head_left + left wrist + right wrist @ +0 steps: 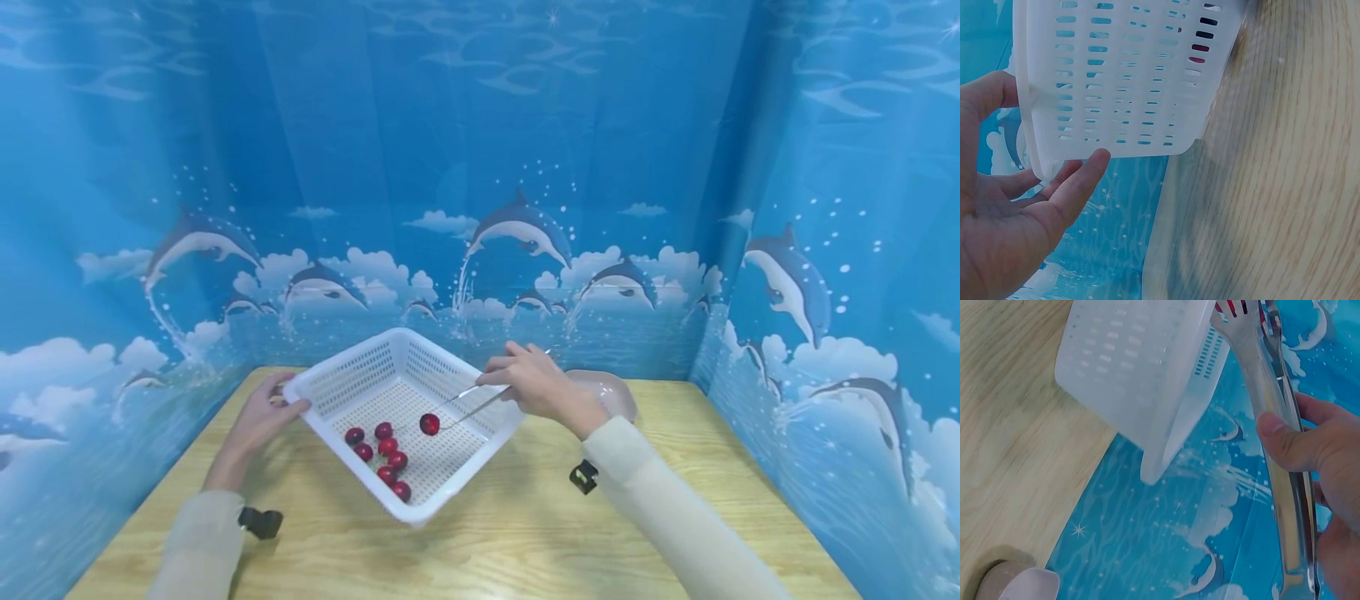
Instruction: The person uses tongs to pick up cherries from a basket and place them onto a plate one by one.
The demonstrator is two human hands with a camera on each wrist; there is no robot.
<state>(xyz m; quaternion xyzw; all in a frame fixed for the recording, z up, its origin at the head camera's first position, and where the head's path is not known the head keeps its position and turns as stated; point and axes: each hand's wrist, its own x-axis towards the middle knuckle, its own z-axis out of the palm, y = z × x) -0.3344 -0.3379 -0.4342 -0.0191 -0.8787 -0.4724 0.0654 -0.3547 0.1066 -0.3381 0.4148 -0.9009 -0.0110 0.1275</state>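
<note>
Nearest, a sleeve [201, 542] leads to the left hand [258, 421], gripping the basket [412, 510] at one corner. Seven cherries [387, 447] lie inside, toward its left; tongs [1260, 375], gripped by the right hand [543, 383], hold another over it; a dish [618, 396] sits beyond.

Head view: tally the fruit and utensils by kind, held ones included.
Basket: 1
Tongs: 1
Bowl: 1
Cherries: 8 (7 lying in the basket, 1 in the tongs)
Total: 11
</note>
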